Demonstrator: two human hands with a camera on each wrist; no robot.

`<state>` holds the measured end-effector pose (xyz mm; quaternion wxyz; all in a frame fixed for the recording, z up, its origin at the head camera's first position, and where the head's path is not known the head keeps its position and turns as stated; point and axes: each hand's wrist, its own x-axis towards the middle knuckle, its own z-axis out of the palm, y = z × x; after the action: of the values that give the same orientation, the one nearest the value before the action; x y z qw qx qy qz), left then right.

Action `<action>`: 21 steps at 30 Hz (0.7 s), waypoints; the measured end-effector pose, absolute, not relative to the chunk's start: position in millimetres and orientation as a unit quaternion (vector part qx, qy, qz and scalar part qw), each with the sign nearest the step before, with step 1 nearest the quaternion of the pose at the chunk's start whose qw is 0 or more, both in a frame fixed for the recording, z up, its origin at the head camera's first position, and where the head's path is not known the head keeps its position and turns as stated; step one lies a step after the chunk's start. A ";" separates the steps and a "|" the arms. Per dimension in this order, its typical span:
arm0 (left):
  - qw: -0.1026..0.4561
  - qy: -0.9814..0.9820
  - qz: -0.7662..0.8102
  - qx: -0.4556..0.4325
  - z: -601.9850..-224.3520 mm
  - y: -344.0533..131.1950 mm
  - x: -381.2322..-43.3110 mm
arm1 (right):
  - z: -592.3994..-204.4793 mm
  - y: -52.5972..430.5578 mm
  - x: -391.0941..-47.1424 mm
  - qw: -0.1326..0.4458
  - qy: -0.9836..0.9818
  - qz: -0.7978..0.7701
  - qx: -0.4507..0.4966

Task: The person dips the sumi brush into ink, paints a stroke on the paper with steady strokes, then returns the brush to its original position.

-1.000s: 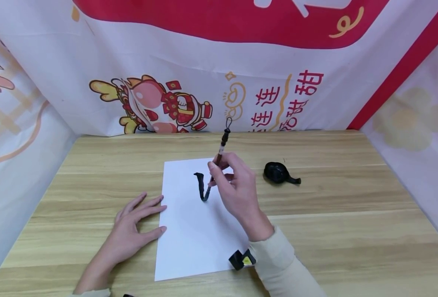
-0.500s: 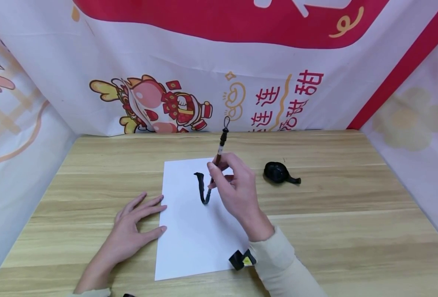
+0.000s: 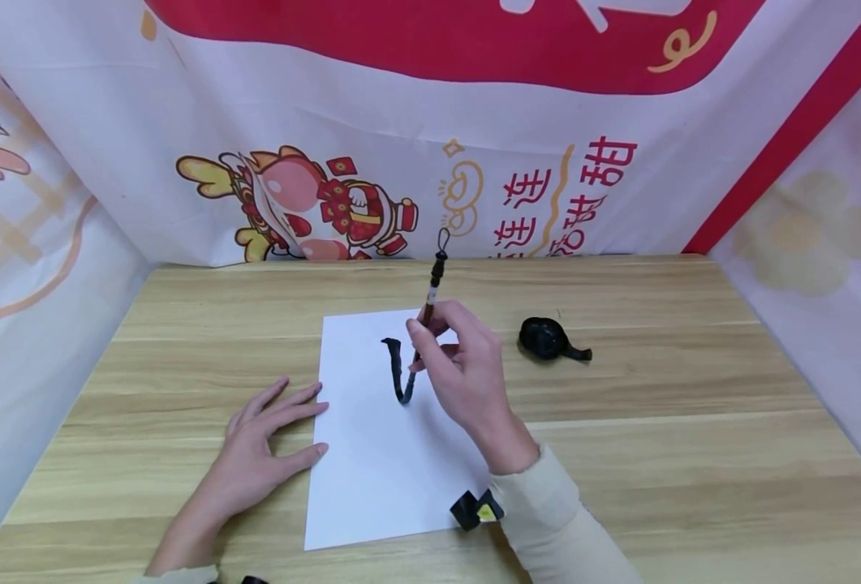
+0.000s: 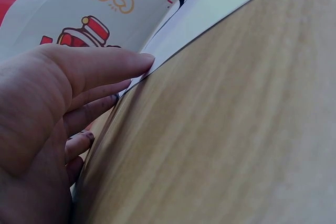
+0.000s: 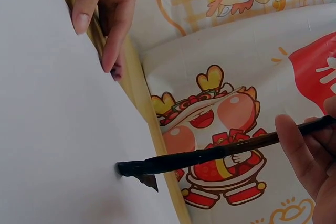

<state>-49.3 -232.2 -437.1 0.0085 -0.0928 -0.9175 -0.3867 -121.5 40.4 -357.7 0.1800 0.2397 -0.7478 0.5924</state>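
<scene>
My right hand [image 3: 470,369] grips a writing brush [image 3: 436,280] with a brown handle and a hanging loop at its top. In the right wrist view, the dark wet bristles of the brush [image 5: 157,164] meet the sheet of white paper [image 5: 47,103]. A thick black ink stroke [image 3: 395,365] runs down the upper part of the paper [image 3: 372,487] to the brush tip. My left hand [image 3: 258,454] lies with its fingers spread, the tips at the paper's left edge. In the left wrist view, the thumb [image 4: 121,64] rests right on that edge.
A glossy black rounded thing [image 3: 544,339] with a short tail sits right of the paper on the wooden table [image 3: 664,438]. Printed cloth [image 3: 401,113] rises behind the table's far edge and along both sides. A small black device [image 3: 467,511] juts from the right wrist over the paper.
The brush tip has come slightly nearer to me, lengthening the stroke a little. Its top end has shifted a bit left. My left hand stays put.
</scene>
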 end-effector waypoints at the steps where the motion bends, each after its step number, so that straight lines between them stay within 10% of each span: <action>1: 0.009 -0.917 -0.387 -0.093 -437.2 -232.3 -49.5 | -357.6 40.5 -121.5 0.180 -0.747 0.593 0.241; 21: 0.002 -0.917 -0.388 -0.090 -438.0 -233.2 -50.7 | -345.5 38.9 -113.9 0.175 -0.752 0.595 0.222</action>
<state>-50.7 -233.2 -438.0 0.0022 -0.0904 -0.9170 -0.3884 -113.9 38.9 -345.5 0.1751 0.2222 -0.7523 0.5950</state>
